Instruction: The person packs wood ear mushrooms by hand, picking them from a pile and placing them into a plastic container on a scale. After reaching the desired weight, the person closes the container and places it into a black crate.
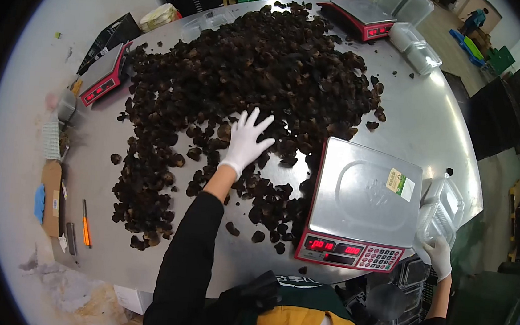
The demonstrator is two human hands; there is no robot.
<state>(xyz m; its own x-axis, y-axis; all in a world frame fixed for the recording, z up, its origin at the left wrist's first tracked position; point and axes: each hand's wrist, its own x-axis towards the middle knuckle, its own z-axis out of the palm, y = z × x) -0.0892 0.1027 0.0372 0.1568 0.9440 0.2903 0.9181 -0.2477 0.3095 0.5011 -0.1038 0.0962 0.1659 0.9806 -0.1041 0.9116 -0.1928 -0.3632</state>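
Observation:
My left hand (247,141), in a white glove, reaches over the near side of a big heap of dark brown, curled, mushroom-like pieces (249,69). Its fingers are spread, and nothing is held in them. At the right edge of the table, my gloved right hand (439,257) grips the near end of a clear plastic box (437,224). Between my hands lies a red scale with a silver pan (365,196). The pan carries only a small green and white label (400,182), and the red display reads about -0.018.
Two more red scales stand on the metal table (424,121), one at left (105,78) and one at the back (365,17). Clear boxes (415,49) sit beside the back one. An orange cutter (86,224) lies at left. A person (475,20) is far off.

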